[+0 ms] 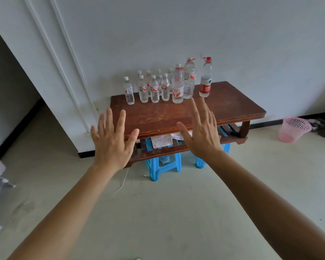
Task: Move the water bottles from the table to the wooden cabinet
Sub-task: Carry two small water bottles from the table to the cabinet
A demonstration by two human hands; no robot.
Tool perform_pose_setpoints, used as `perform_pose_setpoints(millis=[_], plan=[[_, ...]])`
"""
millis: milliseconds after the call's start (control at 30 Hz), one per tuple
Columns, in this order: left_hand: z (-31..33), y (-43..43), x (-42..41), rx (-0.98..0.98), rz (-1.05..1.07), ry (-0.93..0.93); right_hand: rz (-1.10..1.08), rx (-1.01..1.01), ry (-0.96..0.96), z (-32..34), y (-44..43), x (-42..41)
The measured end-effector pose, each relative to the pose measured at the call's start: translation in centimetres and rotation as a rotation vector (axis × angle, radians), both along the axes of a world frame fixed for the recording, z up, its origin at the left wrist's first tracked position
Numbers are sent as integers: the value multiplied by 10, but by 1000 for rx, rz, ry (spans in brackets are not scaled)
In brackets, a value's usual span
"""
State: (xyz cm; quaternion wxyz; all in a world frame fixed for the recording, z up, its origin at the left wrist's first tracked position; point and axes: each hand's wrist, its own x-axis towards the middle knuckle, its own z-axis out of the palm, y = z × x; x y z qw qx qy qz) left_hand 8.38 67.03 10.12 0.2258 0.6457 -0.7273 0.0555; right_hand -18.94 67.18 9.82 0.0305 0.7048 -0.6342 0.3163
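Note:
Several clear water bottles stand in a cluster at the back of a low brown wooden table (233, 107) against the wall. A small bottle (129, 91) is leftmost, a tall red-capped bottle (177, 85) stands mid-row, and a red-labelled bottle (205, 79) stands apart on the right. My left hand (112, 141) and my right hand (201, 132) are stretched out with fingers spread, backs up, in front of the table's near edge. Neither touches a bottle. No wooden cabinet is in view.
Blue plastic stools (163, 164) and white cloth (161, 140) sit under the table's lower shelf. A pink basket (293, 129) stands on the floor at right by the wall. A doorway opens at left. Grey floor lies between me and the table.

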Motion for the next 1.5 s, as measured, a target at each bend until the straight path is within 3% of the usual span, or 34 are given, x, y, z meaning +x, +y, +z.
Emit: perform_pose_setpoints(millis=[333,500,700,1000,1267,1500], plan=[[-51,-233,52,215,-3,129,29,132,-16,-53,-234,59],[-58,-340,44,275,-65,118,95,239,-23,-67,-316,51],[-87,-449,22,336,-65,197,100,340,-172,-94,-420,22],[-120,-624,-14,401,167,397,206,459,-345,-131,-595,-7],[-166,-687,-8,338,264,624,223,509,-492,-167,-687,17],[-232,-748,1,277,271,822,57,329,-456,-226,-727,47]])
